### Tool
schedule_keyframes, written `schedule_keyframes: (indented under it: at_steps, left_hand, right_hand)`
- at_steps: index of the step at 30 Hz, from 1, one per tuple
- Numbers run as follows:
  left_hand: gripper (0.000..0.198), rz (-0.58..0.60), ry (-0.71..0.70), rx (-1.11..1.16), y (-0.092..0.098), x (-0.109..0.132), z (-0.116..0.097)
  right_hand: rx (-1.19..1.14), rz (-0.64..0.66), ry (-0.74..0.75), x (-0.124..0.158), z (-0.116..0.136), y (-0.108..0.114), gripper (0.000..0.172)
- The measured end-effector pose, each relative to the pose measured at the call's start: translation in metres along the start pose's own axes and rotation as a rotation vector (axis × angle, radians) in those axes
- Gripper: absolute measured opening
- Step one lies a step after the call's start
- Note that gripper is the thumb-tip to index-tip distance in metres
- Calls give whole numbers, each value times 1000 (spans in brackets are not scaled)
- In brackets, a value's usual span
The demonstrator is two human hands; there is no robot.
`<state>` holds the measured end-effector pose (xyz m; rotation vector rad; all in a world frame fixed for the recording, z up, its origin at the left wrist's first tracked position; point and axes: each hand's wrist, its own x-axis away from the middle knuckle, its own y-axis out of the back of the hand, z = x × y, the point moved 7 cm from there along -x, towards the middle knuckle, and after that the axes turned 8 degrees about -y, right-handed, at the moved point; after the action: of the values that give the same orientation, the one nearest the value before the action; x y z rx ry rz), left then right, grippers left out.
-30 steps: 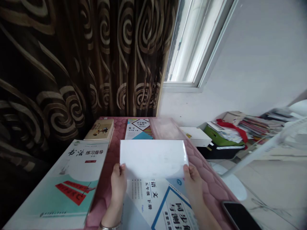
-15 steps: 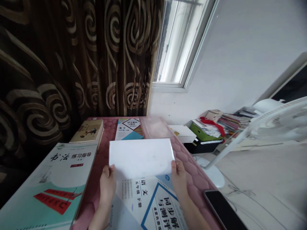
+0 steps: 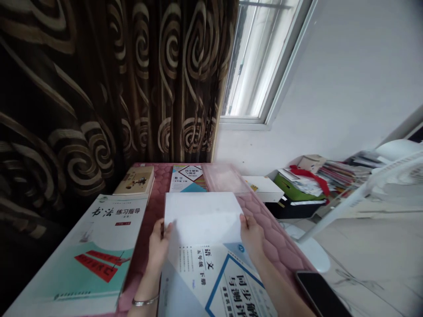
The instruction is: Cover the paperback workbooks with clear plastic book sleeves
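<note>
A white sheet point(image 3: 203, 215) lies over the upper part of a blue-and-white workbook point(image 3: 198, 281). My left hand point(image 3: 159, 242) pinches the sheet's left edge between thumb and fingers, and a silver bangle circles that wrist. At the opposite edge, my right hand point(image 3: 251, 233) grips the sheet in the same way. Whether the fingers also hold the workbook beneath is hidden. Left of my left hand is a green-and-white calligraphy book point(image 3: 109, 237) on a stack.
On the pink quilted surface point(image 3: 264, 224) are tan books point(image 3: 134, 181), a mathematics workbook point(image 3: 188, 177), a clear plastic item point(image 3: 224, 177), a white box point(image 3: 264, 188) and a phone point(image 3: 320, 293). A white fan point(image 3: 337, 215) stands at right; a dark curtain point(image 3: 148, 88) hangs behind.
The view has shifted, so most things appear farther right. Both hands still hold the sheet, which now appears flatter and slightly closer over the workbook. The left bangle has come into view.
</note>
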<state>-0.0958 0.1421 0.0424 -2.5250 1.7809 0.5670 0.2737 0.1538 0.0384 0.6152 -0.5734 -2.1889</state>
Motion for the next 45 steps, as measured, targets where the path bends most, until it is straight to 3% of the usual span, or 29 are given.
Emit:
schedule_keyframes:
  at_steps: [3,8,12,18,25,28,32,35,38,45]
  left_hand:
    - [51,30,12,23,-5,-6,15]
    - [58,8,29,-178,-6,-12,28]
    - [61,-3,-5,-334,-7,-10,25]
    - [47,24,-75,-582,-17,-6,20]
    - [39,87,-126,-1013,-26,5,3]
    - [49,167,-172,-1095,-47,11,-11]
    - [52,529,-342,-982,-109,12,-27]
    - [57,715,-272,-927,-137,7,-22]
    - [63,748,-190,-925,-142,3,-11]
    - [65,713,-199,-940,-141,4,2]
  right_hand:
    - [125,45,-11,-10,5,-14,55]
    - [385,186,-71,-18,7,-37,47]
    - [442,242,-111,-22,6,-45,43]
    - [503,298,-159,-20,6,-49,41]
    - [525,369,-152,-15,11,-50,43]
    - [524,393,-133,-15,13,-52,42]
    - [533,384,-123,-15,14,-51,42]
    - [542,367,-115,-14,13,-49,43]
    - [561,350,-105,-15,12,-46,43]
    - [652,305,23,-11,32,-47,45]
